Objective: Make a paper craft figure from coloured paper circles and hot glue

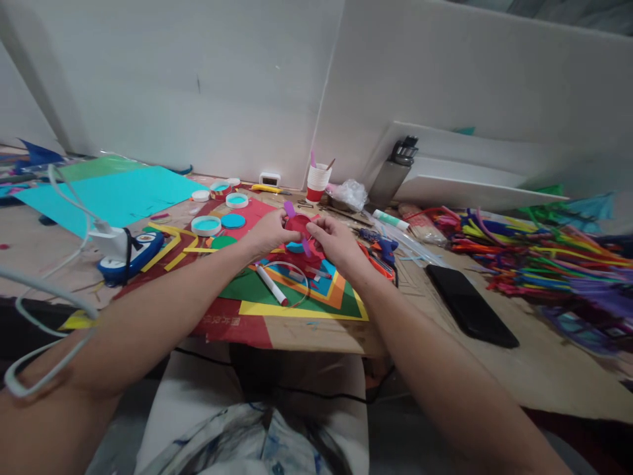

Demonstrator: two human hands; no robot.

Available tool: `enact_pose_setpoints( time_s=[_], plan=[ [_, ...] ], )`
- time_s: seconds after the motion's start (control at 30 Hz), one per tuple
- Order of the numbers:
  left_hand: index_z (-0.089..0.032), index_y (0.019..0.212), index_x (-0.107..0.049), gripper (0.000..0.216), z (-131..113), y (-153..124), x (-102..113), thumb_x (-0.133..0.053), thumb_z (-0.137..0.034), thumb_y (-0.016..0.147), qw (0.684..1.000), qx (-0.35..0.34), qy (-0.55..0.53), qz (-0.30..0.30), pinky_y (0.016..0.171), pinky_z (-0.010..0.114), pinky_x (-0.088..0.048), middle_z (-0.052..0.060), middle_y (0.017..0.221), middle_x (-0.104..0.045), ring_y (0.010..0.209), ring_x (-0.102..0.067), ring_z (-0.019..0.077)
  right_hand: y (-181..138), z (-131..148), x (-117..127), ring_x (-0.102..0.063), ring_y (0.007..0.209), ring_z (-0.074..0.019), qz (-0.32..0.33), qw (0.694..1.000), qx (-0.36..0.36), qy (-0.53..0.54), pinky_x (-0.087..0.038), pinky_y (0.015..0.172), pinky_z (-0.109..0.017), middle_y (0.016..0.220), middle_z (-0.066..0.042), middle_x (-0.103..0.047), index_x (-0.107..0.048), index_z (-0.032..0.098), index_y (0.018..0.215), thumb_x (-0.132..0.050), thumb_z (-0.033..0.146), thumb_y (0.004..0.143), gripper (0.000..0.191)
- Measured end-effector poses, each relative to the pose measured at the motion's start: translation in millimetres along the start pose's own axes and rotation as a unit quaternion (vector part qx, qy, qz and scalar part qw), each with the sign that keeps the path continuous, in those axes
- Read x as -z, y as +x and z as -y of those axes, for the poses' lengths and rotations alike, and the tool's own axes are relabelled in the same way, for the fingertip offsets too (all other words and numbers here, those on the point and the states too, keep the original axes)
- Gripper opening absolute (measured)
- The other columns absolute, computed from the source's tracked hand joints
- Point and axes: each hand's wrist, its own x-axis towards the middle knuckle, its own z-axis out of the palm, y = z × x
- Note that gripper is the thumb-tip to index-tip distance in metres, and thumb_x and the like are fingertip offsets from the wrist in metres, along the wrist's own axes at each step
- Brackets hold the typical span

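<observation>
Both my hands meet over the craft table and hold a small red paper disc [298, 223] between them. My left hand [270, 232] pinches its left edge. My right hand [335, 241] pinches the right side. A purple strip [289, 209] sticks up from the disc and another purple strip [306, 247] points down from it. Under the hands lie stacked coloured sheets [301, 300] in green, yellow, orange and red, a white marker [271, 285] with a red cap, and a thin wire ring [297, 280].
Teal discs in white lids [206, 225] and a large teal sheet [106, 192] lie left. A white charger with cable [113, 241] sits near the left edge. Paper cups [316, 183], a bottle [393, 178], a glue gun [383, 249], a black phone [469, 307] and heaped pipe cleaners [534, 257] fill the right.
</observation>
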Motion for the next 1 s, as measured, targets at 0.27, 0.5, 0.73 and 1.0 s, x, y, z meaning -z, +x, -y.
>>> enact_pose_setpoints(
  time_s=[0.27,0.5,0.73,1.0],
  plan=[
    [-0.013,0.089,-0.058,0.034,7.3,5.8,-0.8,-0.075,-0.032,0.067,0.988,0.011,-0.143,0.065,0.057,0.023,-0.043,0.002,0.077,-0.063,0.061,-0.056,0.0095,-0.8,2.0,-0.4,-0.051,0.049,-0.0092,0.013,0.991,-0.056,0.121,-0.044,0.052,-0.024,0.053,0.004,-0.054,-0.055,0.019,0.07,-0.071,0.044,0.065,0.03],
    [-0.015,0.076,-0.054,0.035,9.8,4.1,0.6,-0.081,-0.029,0.061,0.998,-0.014,-0.049,0.039,0.054,0.021,-0.04,-0.001,0.069,-0.061,0.059,-0.054,0.0084,-2.9,4.5,-1.4,-0.055,0.051,-0.0097,0.01,0.99,-0.066,0.125,-0.047,0.053,-0.024,0.055,0.004,-0.056,-0.053,0.019,0.071,-0.072,0.044,0.065,0.031],
    [-0.014,0.087,-0.058,0.036,10.3,6.7,-1.0,-0.077,-0.037,0.066,0.986,0.019,-0.151,0.066,0.056,0.022,-0.044,0.001,0.076,-0.062,0.062,-0.057,0.0097,-3.1,4.3,-1.5,-0.053,0.05,-0.009,0.019,0.986,-0.063,0.15,-0.048,0.054,-0.024,0.057,0.005,-0.055,-0.053,0.019,0.071,-0.073,0.046,0.065,0.034],
    [-0.013,0.084,-0.058,0.035,10.8,8.8,-0.2,-0.08,-0.028,0.062,0.985,0.016,-0.166,0.037,0.06,0.023,-0.047,0.001,0.074,-0.063,0.063,-0.06,0.0105,-4.7,2.5,-1.6,-0.053,0.055,-0.0095,0.013,0.991,-0.047,0.125,-0.047,0.053,-0.024,0.063,0.004,-0.056,-0.055,0.019,0.079,-0.071,0.048,0.067,0.035]
  ],
)
